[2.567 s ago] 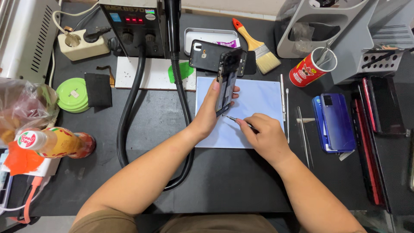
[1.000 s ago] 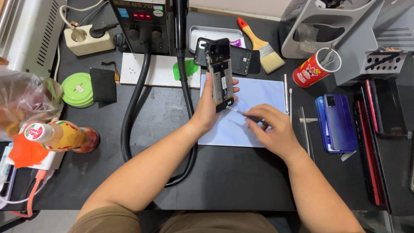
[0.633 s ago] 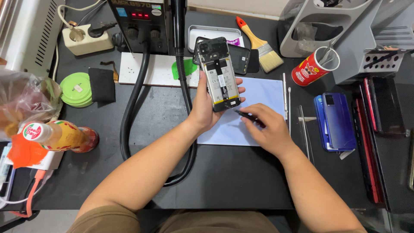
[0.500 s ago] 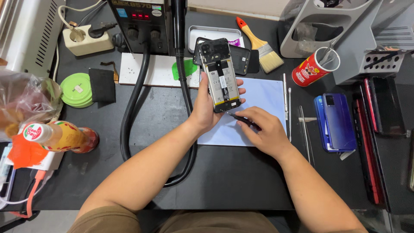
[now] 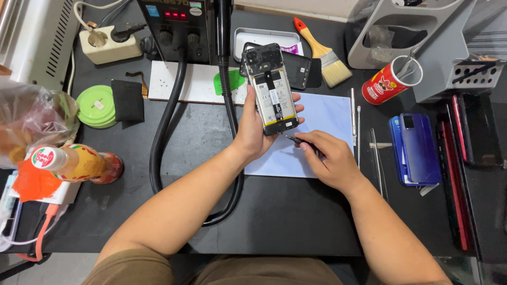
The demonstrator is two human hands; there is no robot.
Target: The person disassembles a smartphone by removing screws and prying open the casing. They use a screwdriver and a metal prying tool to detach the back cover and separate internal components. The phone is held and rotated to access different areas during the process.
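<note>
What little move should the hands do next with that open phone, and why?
Probably bring the tool tip up to the phone's bottom edge. The left hand holds the opened phone upright with its insides facing the camera. The right hand rests on the pale blue mat and pinches a thin dark tool, whose tip sits just below the phone, not yet touching it.

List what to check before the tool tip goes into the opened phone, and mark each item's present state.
1. Left hand grips the opened phone firmly, internals facing up: ok.
2. Right hand holds the thin dark tool, tip pointing at the phone's lower edge: ok.
3. Tip touching the phone: cannot tell.
4. Pale blue mat lies under both hands to catch parts: ok.
5. Black hose runs close beside the left wrist: not ok, it could snag.
6. Screws still in the phone: cannot tell.
</note>
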